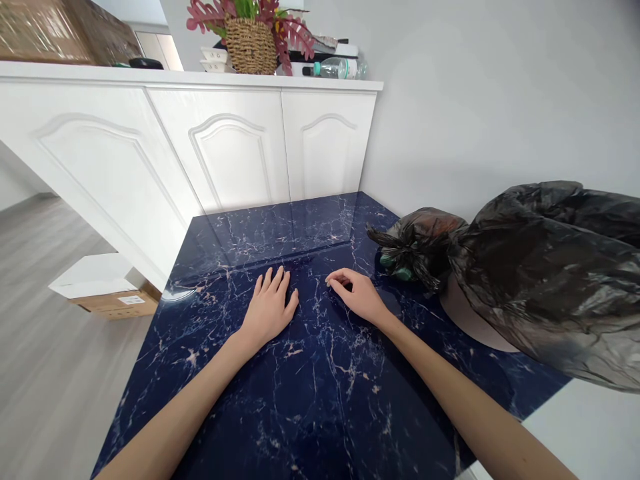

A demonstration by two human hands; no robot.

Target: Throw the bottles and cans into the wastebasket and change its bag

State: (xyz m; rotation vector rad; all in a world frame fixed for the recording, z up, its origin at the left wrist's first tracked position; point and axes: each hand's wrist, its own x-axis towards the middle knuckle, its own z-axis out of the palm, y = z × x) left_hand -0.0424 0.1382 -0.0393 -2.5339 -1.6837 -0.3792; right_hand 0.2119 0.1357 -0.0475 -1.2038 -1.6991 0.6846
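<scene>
My left hand (269, 305) lies palm down on the dark blue marbled tabletop (300, 400), its fingers stretched out and slightly apart, holding nothing. To its right, my right hand (357, 293) rests on the same surface with fingers curled and thumb and forefinger tips brought together. Whatever may be between those tips is too small to make out. Nearest to my right hand is a knotted black plastic bag (417, 233), with something green and reddish showing through. Beside it stands a pale bin (470, 310) lined with a large black bin bag (540, 267).
A white cabinet (230, 150) borders the table's far edge. On its top are a woven basket (250, 47) with a plant, a lying plastic bottle (335, 68), small white dishes (216, 61) and a wrapped box (45, 33). A cardboard box (113, 303) sits on the floor at left.
</scene>
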